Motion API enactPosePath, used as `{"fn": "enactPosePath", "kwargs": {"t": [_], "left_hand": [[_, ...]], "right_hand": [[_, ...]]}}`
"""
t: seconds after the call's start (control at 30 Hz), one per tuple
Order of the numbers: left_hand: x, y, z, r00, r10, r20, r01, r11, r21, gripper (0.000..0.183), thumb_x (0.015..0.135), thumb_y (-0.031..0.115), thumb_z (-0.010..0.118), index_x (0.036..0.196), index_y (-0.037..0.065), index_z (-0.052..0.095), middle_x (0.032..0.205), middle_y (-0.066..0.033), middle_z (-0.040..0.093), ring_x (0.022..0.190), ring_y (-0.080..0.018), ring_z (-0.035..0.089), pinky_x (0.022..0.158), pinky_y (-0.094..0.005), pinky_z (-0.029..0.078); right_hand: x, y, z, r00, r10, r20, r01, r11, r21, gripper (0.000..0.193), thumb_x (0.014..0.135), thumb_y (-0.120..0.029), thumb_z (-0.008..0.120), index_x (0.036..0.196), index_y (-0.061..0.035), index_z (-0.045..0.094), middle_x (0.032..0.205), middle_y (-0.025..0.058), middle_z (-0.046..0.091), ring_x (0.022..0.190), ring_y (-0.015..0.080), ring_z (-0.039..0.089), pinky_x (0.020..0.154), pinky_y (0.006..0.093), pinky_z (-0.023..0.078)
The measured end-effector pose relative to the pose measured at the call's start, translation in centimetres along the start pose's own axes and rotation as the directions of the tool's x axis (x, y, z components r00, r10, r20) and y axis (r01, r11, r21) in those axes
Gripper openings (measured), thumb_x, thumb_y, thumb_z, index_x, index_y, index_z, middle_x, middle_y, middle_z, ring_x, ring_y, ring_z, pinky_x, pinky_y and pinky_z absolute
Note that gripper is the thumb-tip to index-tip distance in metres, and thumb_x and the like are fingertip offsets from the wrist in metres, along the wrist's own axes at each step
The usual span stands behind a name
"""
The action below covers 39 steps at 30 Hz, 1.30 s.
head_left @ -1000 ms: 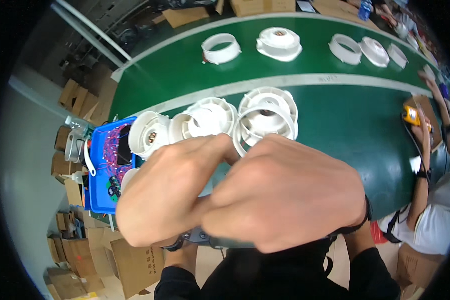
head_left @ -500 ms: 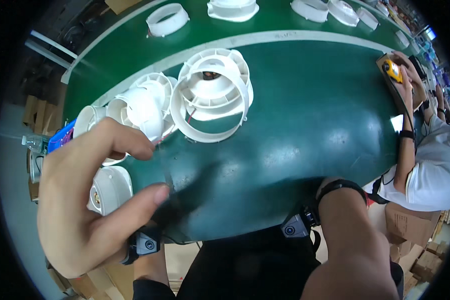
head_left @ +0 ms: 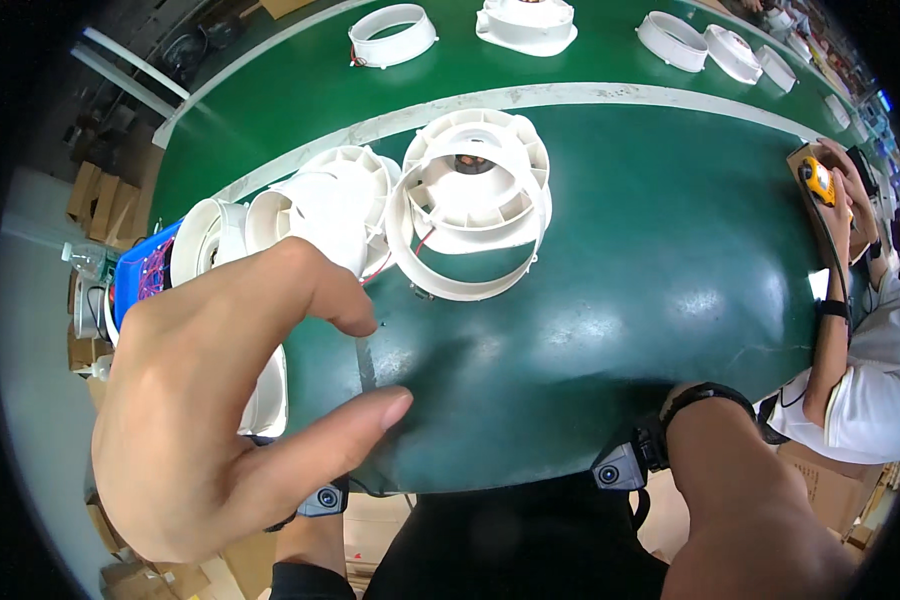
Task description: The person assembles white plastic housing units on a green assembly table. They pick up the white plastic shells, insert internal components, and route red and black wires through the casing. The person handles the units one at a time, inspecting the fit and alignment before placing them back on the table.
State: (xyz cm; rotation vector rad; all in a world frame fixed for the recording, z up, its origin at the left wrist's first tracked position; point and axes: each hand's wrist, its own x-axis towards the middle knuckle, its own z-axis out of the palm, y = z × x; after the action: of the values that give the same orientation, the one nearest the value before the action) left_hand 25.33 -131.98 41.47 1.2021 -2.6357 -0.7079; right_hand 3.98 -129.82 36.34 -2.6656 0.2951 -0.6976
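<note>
My left hand [head_left: 205, 400] is raised over the left part of the table, thumb and index finger spread apart with nothing between them. Behind its fingertips, a white plastic ring [head_left: 467, 291] leans against a round white fan housing [head_left: 480, 215]; a thin red wire shows there. More white housings [head_left: 335, 215] stand to the left, partly covered by my hand. Another white part [head_left: 268, 400] is mostly hidden behind it. Of my right hand [head_left: 682, 394] only a sliver shows beyond the black wrist strap, at the table's near edge; its fingers are hidden.
The green table [head_left: 650, 250] has a pale strip [head_left: 570, 95] across it. White rings [head_left: 395, 38] and housings stand beyond it. A blue bin [head_left: 140, 262] with wires is at the left. On the right, a co-worker's hands [head_left: 842, 195] hold a yellow device [head_left: 818, 182] by a cardboard box.
The whole view has shifted, so the table and white parts appear farther right and slightly lower. My left hand also appears farther right, its fingers still apart.
</note>
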Motion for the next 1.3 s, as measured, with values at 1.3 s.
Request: {"fn": "enactPosePath", "kwargs": {"t": [1.3], "left_hand": [[-2.2, -2.8, -0.5, 0.968, 0.148, -0.203, -0.149, 0.989, 0.011, 0.033, 0.086, 0.02, 0.073, 0.098, -0.008, 0.06, 0.085, -0.0262, 0.068, 0.085, -0.0432, 0.068, 0.075, -0.0488, 0.054]], "right_hand": [[0.2, 14.6, 0.0, 0.674, 0.734, -0.081, -0.726, 0.638, -0.257, 0.036, 0.075, -0.014, 0.073, 0.108, -0.002, 0.072, 0.096, 0.0193, 0.067, 0.097, 0.0365, 0.066, 0.086, 0.0437, 0.052]]}}
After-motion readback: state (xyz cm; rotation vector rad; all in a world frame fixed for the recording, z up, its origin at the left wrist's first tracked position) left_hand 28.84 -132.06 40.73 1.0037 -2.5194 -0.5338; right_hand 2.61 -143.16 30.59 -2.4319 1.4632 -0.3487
